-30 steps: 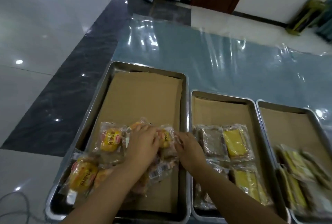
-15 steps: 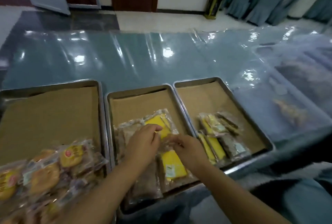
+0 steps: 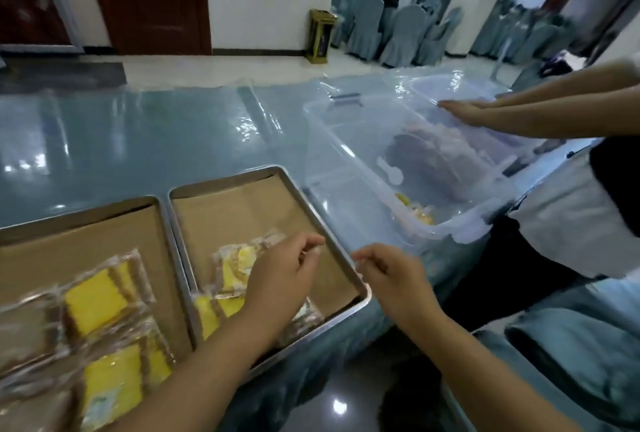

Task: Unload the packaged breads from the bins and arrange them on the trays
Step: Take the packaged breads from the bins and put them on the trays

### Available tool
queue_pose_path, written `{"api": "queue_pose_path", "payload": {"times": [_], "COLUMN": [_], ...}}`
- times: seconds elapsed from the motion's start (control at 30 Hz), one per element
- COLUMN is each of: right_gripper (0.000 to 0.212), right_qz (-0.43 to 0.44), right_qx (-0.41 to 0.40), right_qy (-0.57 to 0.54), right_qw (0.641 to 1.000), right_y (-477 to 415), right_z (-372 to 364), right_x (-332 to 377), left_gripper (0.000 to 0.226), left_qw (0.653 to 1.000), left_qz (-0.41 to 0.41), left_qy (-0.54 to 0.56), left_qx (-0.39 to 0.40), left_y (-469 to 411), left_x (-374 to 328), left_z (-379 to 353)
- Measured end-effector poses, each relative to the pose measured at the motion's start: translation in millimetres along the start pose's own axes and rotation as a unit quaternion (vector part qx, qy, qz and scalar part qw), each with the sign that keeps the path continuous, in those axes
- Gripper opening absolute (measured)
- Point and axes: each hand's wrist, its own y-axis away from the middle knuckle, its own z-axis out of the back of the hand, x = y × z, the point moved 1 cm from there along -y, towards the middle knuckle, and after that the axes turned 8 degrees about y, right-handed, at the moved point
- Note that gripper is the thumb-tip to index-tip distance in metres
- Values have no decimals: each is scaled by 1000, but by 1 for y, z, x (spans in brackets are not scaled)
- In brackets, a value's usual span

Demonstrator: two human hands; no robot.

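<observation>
Brown paper lines both trays on the blue, film-covered table (image 3: 138, 140). On the right tray (image 3: 305, 203), wrapped breads (image 3: 235, 265) lie bunched in its near left part, yellow slices showing through the wrappers. The left hand (image 3: 277, 279) hovers over that tray's near half, just above the breads, with its fingers loosely curled and nothing visibly held. The right hand (image 3: 391, 279) hangs just off the right tray's right rim, by its near corner, also loosely curled and empty. Just beside the right tray's left rim stands the left tray (image 3: 79, 244), with yellow and brown breads (image 3: 93, 296) spread across its near part. Off the right tray's right rim, near but apart, sits a clear bin (image 3: 346, 168). The bin breads (image 3: 426, 161) inside are blurred, brown with some yellow. At the bin's end farthest from the right tray, a second person's hands (image 3: 464, 113) lie flat with straight fingers along its rim.
</observation>
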Motion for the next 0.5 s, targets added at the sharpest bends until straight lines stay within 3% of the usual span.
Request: {"api": "queue_pose_path", "payload": {"times": [0.2, 0.5], "right_gripper": [40, 38], "right_qz": [8, -10], "right_qx": [-36, -75], "right_qy": [-67, -87], "right_qw": [997, 993], "right_y": [-32, -99], "right_z": [44, 86], "right_x": [-32, -106], "left_gripper": [15, 18], "left_qw": [999, 996], "left_qz": [-14, -38], "left_qy": [38, 78], "left_qx": [7, -12], "left_y": [-35, -109], "left_x": [-28, -45], "left_z": [-40, -108]}}
